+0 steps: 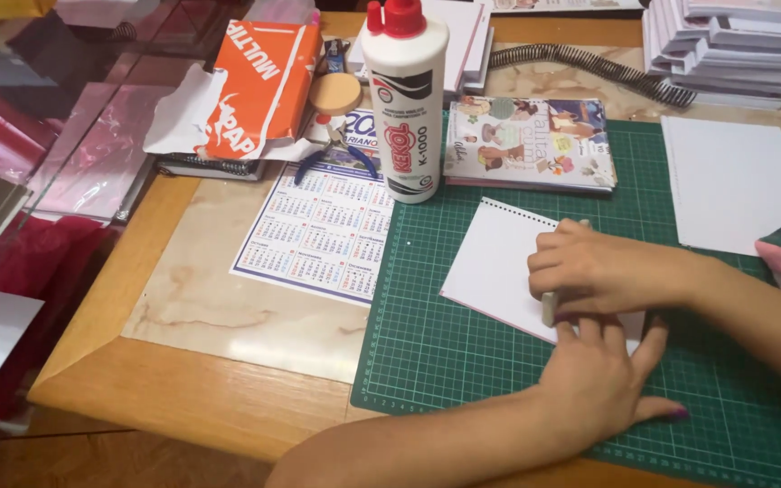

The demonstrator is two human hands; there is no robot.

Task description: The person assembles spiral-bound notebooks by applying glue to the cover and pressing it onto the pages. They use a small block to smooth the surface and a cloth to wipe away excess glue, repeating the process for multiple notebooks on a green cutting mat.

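Nearest the camera, the left hand point(600, 380) lies flat with its fingers spread and released, palm pressing down on the lower corner of a white sheet point(499, 262), apparently to keep the paper from sliding. Just beyond it, the right hand point(589, 269) is curled over a pale, stick-like tool point(549, 307), fingers clenched around it so that only its lower end shows; held low against the paper, it looks set for rubbing or creasing. The sheet rests tilted on the green cutting mat point(463, 361), near the mat's left part; it is blank, with a row of small punched holes along its upper edge and a faint pink layer showing under its lower edge. Left of the mat, a printed calendar sheet point(318, 237) lies on the marbled inlay of the wooden table point(137, 361). Further back, a tall white glue bottle point(404, 108) with a red cap stands upright at the mat's edge, a small illustrated booklet point(528, 145) beside it. Another blank white sheet point(729, 185) lies to the right. At the far side are blue-handled pliers point(334, 155), an orange paper wrapper point(250, 86), black binding coils point(580, 65) and a stack of white booklets point(738, 45).
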